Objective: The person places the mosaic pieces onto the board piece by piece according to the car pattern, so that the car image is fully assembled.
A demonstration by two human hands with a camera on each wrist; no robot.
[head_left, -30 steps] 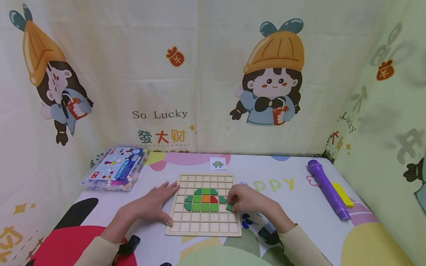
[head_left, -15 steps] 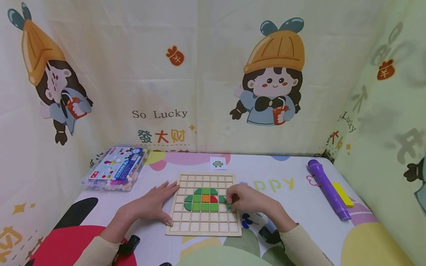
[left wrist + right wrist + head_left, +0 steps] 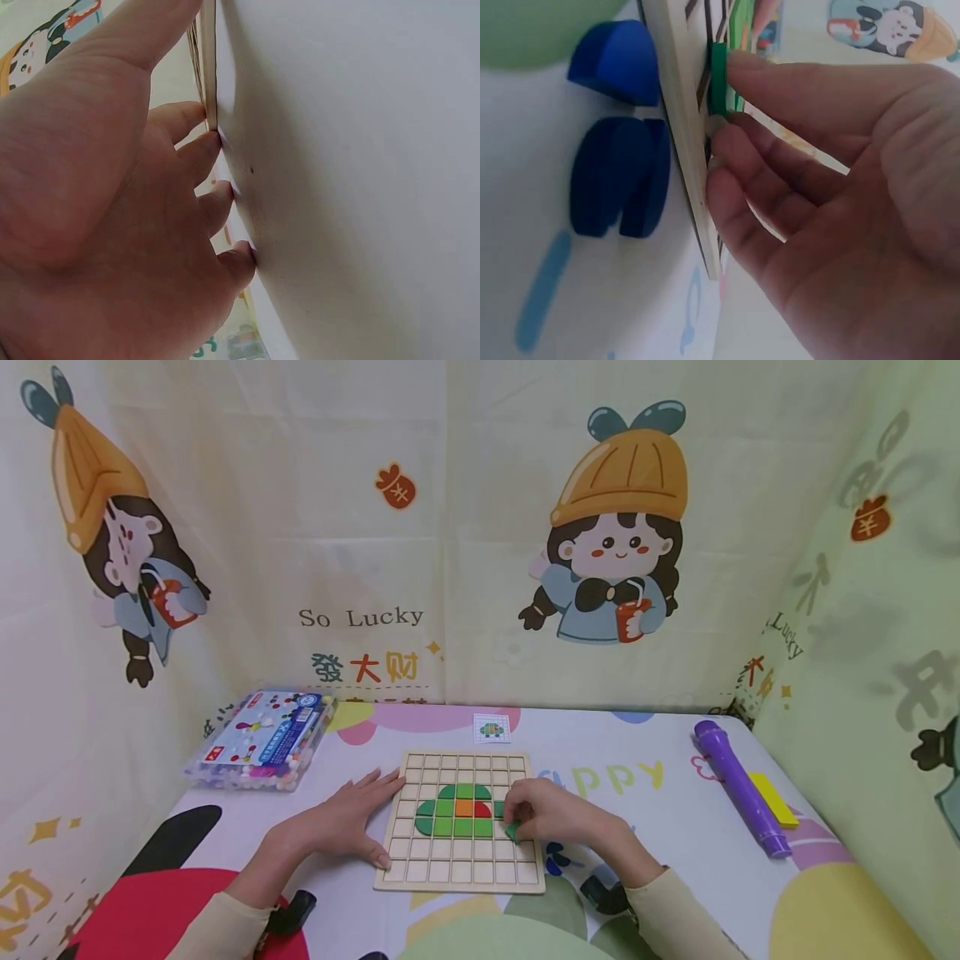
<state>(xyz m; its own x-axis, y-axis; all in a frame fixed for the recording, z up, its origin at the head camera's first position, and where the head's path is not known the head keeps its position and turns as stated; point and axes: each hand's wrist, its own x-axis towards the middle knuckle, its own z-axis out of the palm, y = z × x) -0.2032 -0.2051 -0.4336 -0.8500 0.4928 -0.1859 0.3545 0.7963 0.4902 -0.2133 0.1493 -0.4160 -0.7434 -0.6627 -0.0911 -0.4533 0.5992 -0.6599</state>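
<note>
Printed cloth (image 3: 465,568) screens the bench (image 3: 637,822), on which a gridded wooden board (image 3: 457,887) lies. The left hand (image 3: 348,818) touches the board's left edge, its grip spread wide down to the near-left corner, presumably to stop sliding. The right hand (image 3: 555,812), at the right edge, has a narrow grip. A card (image 3: 492,729) sits by the bench's far edge, likely for easy viewing. Smallest, a green piece (image 3: 718,79) is pinched over the board's right side, probably for fine control; contact with the board cannot be told.

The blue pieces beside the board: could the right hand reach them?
Probably yes: the blue pieces lie close to the right hand, nothing covering them, though it would likely need to release the green piece it pinches.
</note>
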